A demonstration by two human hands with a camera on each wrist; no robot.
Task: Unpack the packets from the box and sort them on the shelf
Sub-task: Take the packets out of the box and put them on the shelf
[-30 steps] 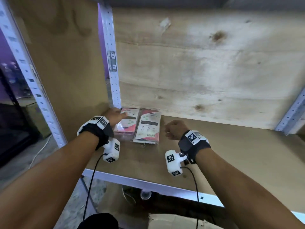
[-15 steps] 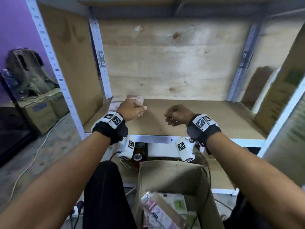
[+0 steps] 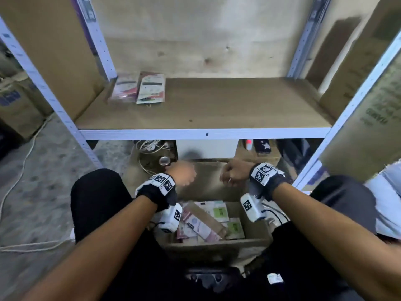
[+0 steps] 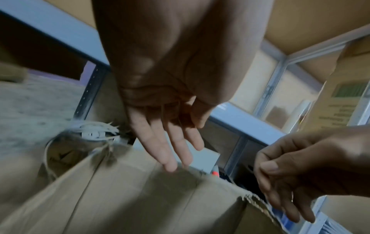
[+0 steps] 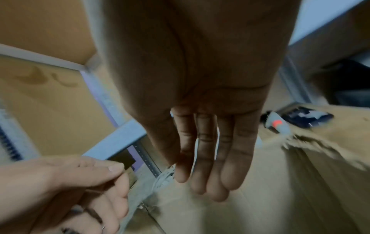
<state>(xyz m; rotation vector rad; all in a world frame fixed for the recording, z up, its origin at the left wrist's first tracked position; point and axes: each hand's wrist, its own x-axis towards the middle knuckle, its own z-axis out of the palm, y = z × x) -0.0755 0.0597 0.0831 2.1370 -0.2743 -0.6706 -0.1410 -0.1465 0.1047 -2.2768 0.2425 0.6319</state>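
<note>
An open cardboard box (image 3: 217,244) stands on the floor between my knees, with several packets (image 3: 201,222) lying inside. Two packets (image 3: 141,88) lie side by side at the back left of the wooden shelf (image 3: 217,109). My left hand (image 3: 182,173) hovers over the box's far left part, fingers (image 4: 170,152) straight and empty. My right hand (image 3: 233,177) hangs over the far right part, fingers (image 5: 210,158) straight and empty. In the wrist views both hands are above the box's far wall (image 4: 140,197), apart from each other.
White metal uprights (image 3: 54,101) frame the shelf on both sides. Under the shelf lie coiled white cables (image 3: 152,146), a white box (image 3: 206,148) and a dark item (image 3: 262,146). Cardboard cartons (image 3: 15,105) stand left; a large carton (image 3: 368,118) stands right.
Both hands have drawn back from the shelf and dropped down over the box. The left hand has let go of the packet on the shelf. My view has tilted down.
</note>
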